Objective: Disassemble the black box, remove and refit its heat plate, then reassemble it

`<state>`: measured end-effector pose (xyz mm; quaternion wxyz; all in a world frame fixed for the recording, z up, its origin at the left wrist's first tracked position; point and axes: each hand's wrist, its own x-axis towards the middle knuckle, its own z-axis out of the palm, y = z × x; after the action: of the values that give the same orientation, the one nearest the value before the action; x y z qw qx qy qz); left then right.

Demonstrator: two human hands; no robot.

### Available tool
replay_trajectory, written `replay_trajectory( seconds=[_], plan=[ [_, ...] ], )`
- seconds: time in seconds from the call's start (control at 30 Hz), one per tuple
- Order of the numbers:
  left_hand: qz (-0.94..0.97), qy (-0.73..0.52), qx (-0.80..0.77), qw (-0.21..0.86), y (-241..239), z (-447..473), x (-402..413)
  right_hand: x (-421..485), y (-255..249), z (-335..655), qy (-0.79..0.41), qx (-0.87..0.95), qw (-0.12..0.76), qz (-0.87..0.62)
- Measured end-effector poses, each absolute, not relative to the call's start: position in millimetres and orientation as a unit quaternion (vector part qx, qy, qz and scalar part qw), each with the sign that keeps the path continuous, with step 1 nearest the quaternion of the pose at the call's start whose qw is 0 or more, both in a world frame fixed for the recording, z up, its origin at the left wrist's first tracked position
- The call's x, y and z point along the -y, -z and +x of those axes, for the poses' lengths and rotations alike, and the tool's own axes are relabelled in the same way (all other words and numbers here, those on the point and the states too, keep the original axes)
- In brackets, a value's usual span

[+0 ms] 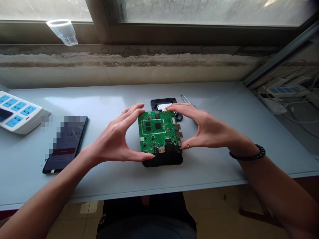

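Observation:
A green circuit board (161, 127) with several metal ports along its right and near edges is between my two hands. My left hand (117, 136) grips its left side, fingers at the far corner and thumb at the near edge. On the opposite side my right hand (201, 126) holds it, fingertips at the far right corner and thumb by the near right corner. Below the board's near edge shows a black plastic casing (163, 160); whether the board touches it is hidden. Another black casing part (154, 103) lies just behind, partly covered by the board and my right fingers.
Thin metal tools (184, 99) lie behind my right hand. A phone (66, 142) rests left of my left forearm, and a white power strip (18, 111) stands at the far left. Cables and another strip (286, 89) sit beyond the right-hand panel. The table's front edge (159, 192) runs beneath my forearms.

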<state>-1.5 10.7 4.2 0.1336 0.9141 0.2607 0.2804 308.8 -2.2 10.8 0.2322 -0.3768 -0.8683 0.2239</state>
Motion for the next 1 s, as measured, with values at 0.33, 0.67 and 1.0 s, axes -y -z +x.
replay_trajectory(
  seconds=[0.33,0.67,1.0],
  plan=[
    [0.744,-0.207,-0.373,0.514,-39.3,12.9,-5.4,5.8,-35.8,301.7,-0.531,0.7,0.134,-0.458],
    [0.601,-0.23,-0.45,0.619,-28.0,10.1,-14.1,4.6,-25.3,301.6,-0.632,0.606,0.193,-0.443],
    [0.581,-0.239,-0.455,0.632,-28.9,10.4,-16.8,4.5,-23.0,294.9,-0.683,0.521,0.234,-0.454]
  ],
)
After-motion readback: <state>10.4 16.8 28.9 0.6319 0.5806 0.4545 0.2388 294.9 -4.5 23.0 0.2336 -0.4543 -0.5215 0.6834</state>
